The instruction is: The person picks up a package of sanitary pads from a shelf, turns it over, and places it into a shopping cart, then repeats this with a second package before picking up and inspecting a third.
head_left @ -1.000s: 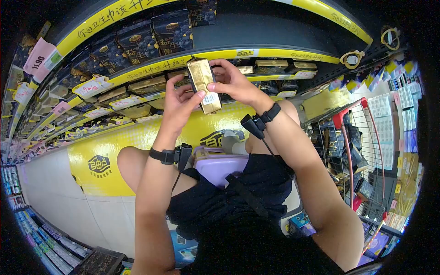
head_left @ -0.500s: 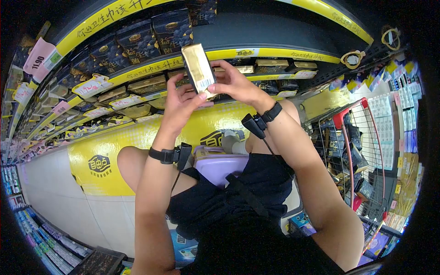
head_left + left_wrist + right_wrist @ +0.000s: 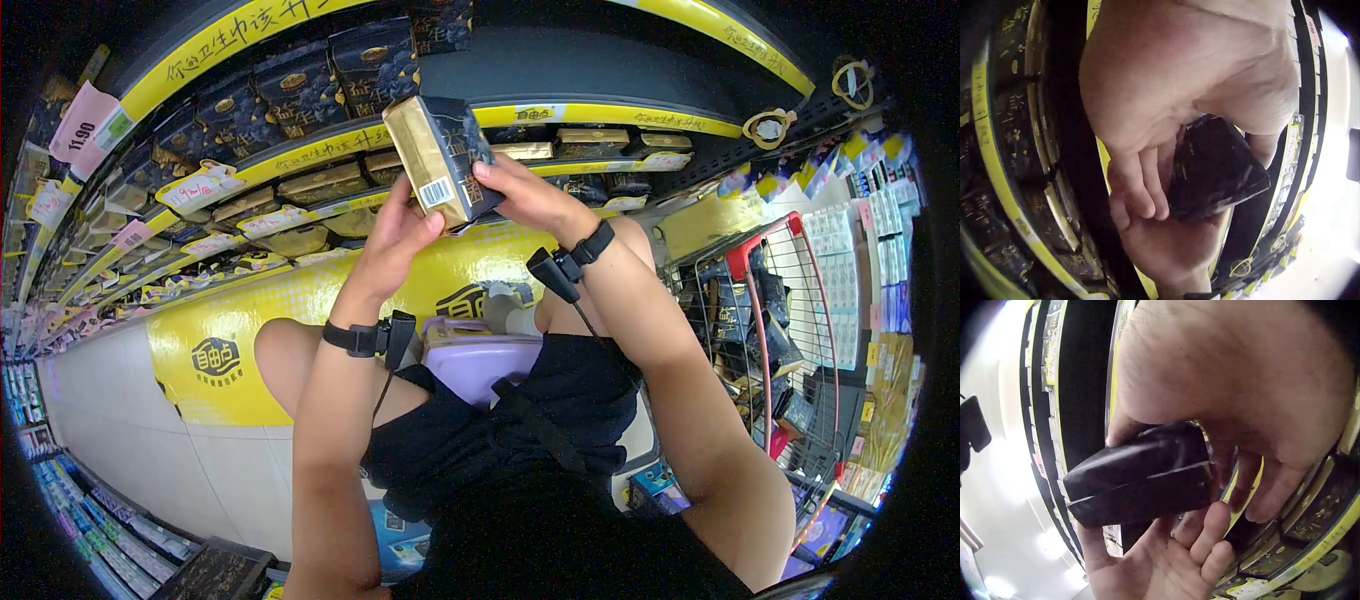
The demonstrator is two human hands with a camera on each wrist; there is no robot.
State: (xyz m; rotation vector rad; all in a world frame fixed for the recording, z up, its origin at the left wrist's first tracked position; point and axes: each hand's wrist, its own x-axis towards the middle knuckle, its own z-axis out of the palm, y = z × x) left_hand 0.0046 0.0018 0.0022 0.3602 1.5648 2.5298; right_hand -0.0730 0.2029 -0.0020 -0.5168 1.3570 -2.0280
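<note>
While a black-and-gold package [image 3: 415, 160] is held up in front of the shelving, its gold side with a barcode is turned toward the head camera and a dark printed face is angled to the right. Its lower left end is gripped by the left hand [image 3: 393, 243], with the thumb laid along the bottom edge; the right side is clasped by the right hand [image 3: 535, 197], its thumb pressed on the dark face. Behind the package, a dark shelf [image 3: 590, 80] is edged with yellow lettered strips [image 3: 690, 122], and dark printed packs [image 3: 297, 92] are lined up along it on the left. A pink price card [image 3: 85, 130] is fixed at the far left. Below, a yellow printed panel [image 3: 225, 395] is bordered by pale floor tiles [image 3: 110, 405]. Between the person's legs, a lilac plastic object [image 3: 475, 368] is partly covered by dark clothing. On the right, a wire cart [image 3: 739, 262] with red trim is loaded with dark packages [image 3: 775, 350]. Bright lights [image 3: 1054, 542] are caught in the right wrist view.
</note>
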